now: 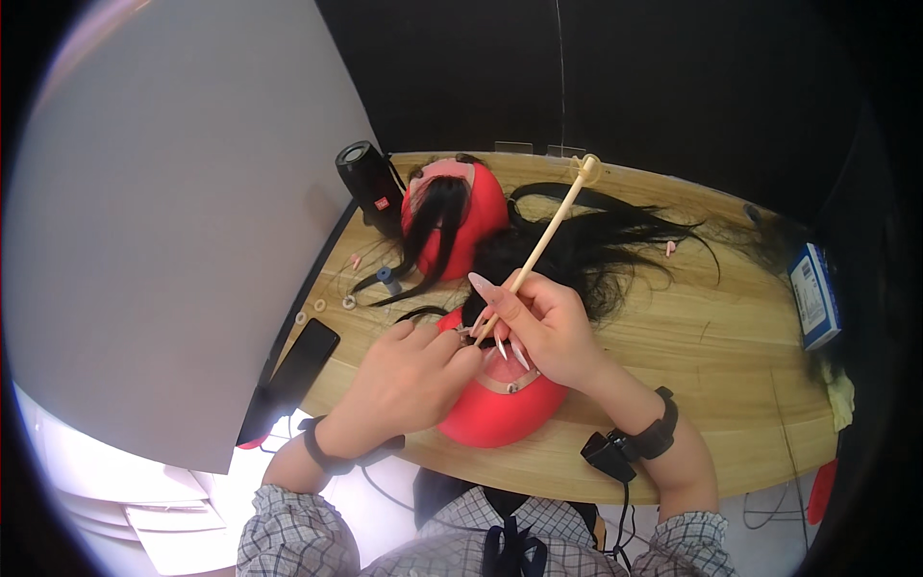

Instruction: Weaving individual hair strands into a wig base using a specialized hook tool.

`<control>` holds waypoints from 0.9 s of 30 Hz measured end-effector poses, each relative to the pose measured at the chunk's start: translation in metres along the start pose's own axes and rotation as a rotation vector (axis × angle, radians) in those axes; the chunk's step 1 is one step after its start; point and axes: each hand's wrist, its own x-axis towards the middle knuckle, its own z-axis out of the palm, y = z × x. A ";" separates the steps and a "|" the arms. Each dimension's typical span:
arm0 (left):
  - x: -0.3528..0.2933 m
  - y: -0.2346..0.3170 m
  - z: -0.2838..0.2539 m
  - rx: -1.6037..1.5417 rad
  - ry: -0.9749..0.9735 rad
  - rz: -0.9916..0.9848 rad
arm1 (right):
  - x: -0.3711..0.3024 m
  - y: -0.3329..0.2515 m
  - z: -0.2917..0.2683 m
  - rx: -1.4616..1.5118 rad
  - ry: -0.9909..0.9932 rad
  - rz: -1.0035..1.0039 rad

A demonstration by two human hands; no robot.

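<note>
My right hand grips a long pale wooden stick, slanted with its upper end far and to the right. The stick's lower end comes down at the near red head form, where pinkish mesh edged with a light band lies on top. My left hand is closed at the left side of this form, its fingertips close to the stick's lower end. What those fingers hold is hidden. Long black hair spreads over the table behind both hands. Both wrists wear black straps.
A second red head form with black strands stands farther back, beside a black cylindrical speaker. On the left lie a phone, a blue-grey spool and small rings. A blue-white box stands at the right edge.
</note>
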 end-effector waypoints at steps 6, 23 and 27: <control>-0.001 -0.004 -0.001 -0.128 -0.033 0.006 | 0.001 -0.003 0.000 0.029 -0.019 0.066; -0.016 -0.005 -0.008 -0.182 -0.064 0.005 | -0.001 -0.006 -0.002 0.093 -0.009 0.100; -0.018 -0.004 -0.007 -0.186 -0.028 0.100 | 0.000 -0.005 0.000 0.098 0.006 0.088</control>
